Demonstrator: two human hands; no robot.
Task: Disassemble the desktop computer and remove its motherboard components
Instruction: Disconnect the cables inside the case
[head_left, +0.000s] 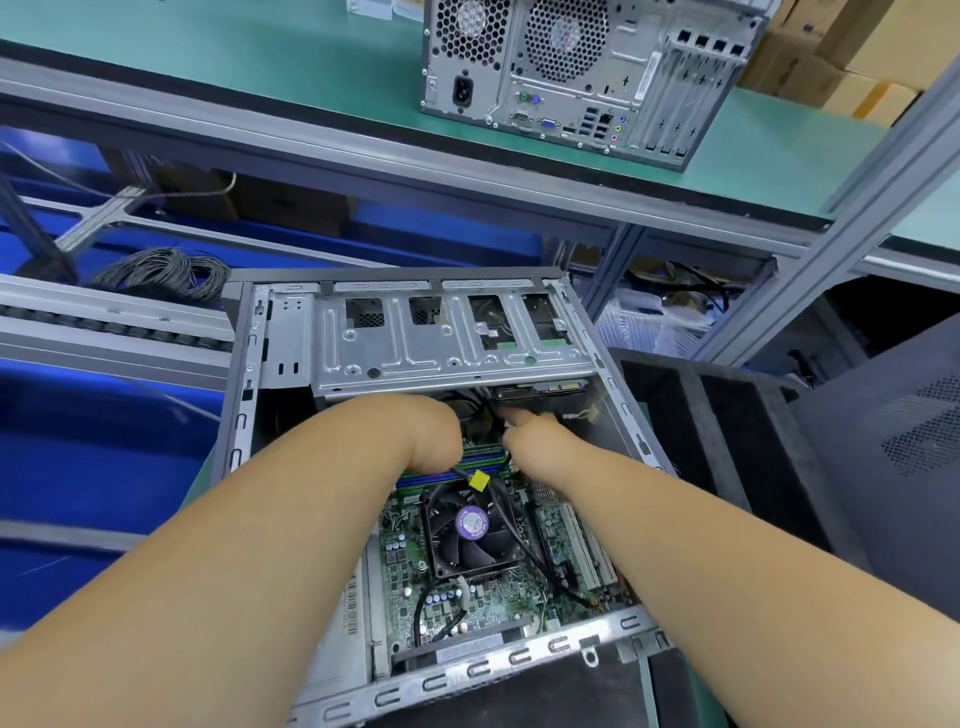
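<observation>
An open desktop case (239, 415) lies on its side in front of me. Inside it the green motherboard (498, 597) shows, with a black CPU fan (470, 535) bearing a purple label. Blue memory slots (452, 470) sit above the fan. A yellow connector (479, 480) on black cables crosses them. My left hand (431, 434) reaches in under the silver drive cage (441, 343); its fingers are curled down and hidden. My right hand (530, 434) reaches beside it into the cable bundle, its fingers mostly hidden among the wires.
A second computer tower (582, 78) stands on the green upper shelf (260, 67), rear panel facing me. Blue bins (104, 441) lie to the left, a coil of grey cable (166, 273) behind the case. A dark side panel (909, 441) leans at right. Cardboard boxes (841, 67) stand at far right.
</observation>
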